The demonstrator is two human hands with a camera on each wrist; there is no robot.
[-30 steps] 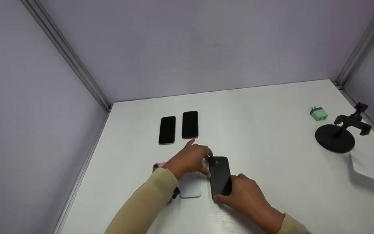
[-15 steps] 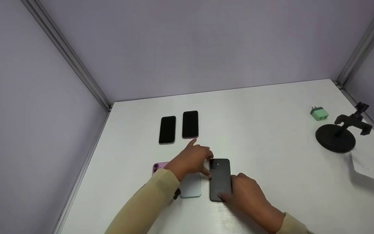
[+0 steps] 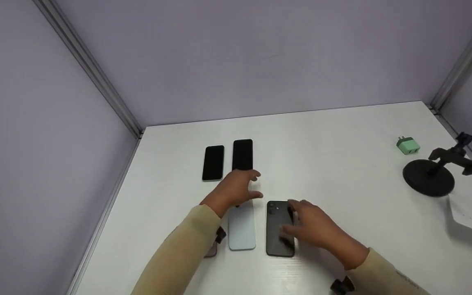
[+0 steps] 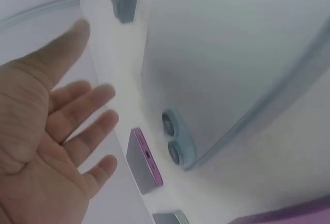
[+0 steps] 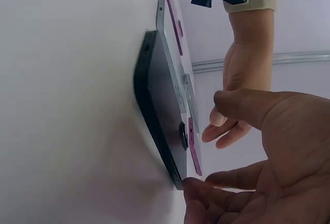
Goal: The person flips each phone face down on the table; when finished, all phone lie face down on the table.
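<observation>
Aligning step: black phone, face-down just beside the light-blue phone, is touched at its far right edge by right hand, fingers relaxed; left hand is spread wide above the blue one; next, prob. a light nudge is needed.

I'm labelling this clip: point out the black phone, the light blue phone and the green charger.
black phone [image 3: 276, 235], head view, lower part of its back.
light blue phone [image 3: 241, 227], head view, middle of its back.
green charger [image 3: 408, 146], head view, its body.
</observation>
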